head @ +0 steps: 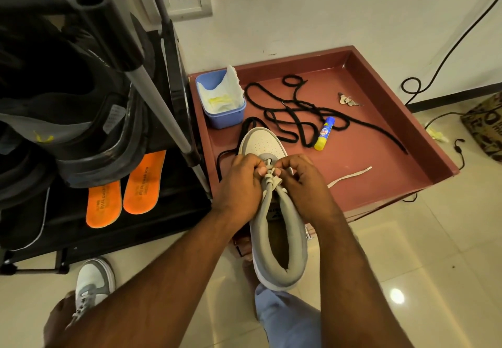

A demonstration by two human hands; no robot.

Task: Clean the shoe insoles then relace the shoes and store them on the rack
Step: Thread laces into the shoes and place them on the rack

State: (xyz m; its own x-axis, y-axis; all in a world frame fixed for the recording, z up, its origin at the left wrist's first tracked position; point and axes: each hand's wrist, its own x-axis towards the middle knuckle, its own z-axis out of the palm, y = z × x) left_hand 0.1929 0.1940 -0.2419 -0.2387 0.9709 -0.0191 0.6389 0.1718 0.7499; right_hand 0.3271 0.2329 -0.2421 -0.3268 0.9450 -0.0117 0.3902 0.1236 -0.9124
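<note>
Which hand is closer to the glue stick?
The right hand. It pinches the lace on the grey shoe, just below-left of the glue stick; the left hand sits farther away, across the shoe.

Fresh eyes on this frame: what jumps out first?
Centre frame, the left hand and right hand pinch the pale lace on a grey-and-white shoe, its toe over the maroon tray. On the tray a long black lace lies tangled beside a blue tub. At left, two orange insoles lie on the black rack.
</note>
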